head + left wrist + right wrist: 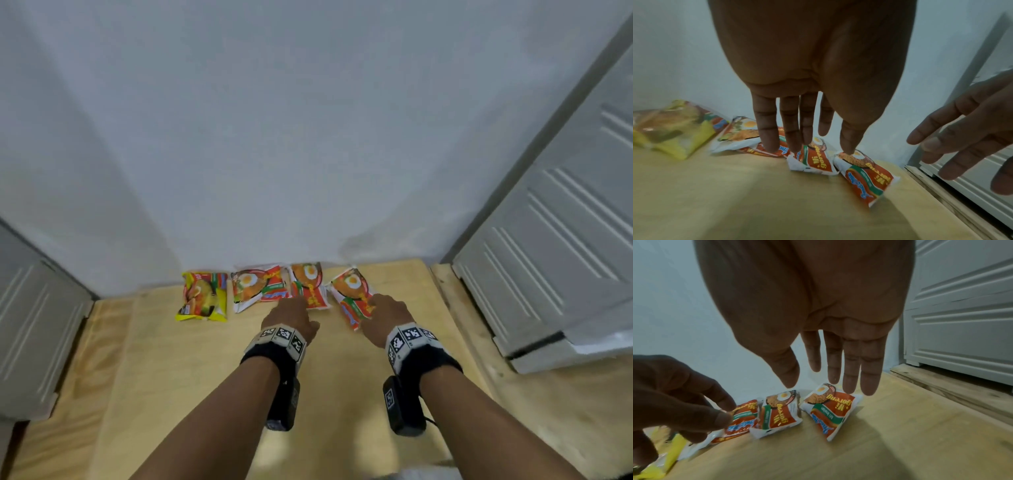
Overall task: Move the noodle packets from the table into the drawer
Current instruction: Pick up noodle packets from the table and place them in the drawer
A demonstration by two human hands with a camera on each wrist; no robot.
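Four noodle packets sit in a row on the worktop (205,359) against the wall (308,137): a yellow packet (202,296) far left, then three red packets (258,286) (308,284) (352,294). Our left hand (291,317) hangs over the middle red one, grip released, fingers (766,129) straight, holding nothing. Our right hand (388,311) hangs over the rightmost red one, grip also released. Grey ribbed cabinets (548,240) flank the worktop on both sides.
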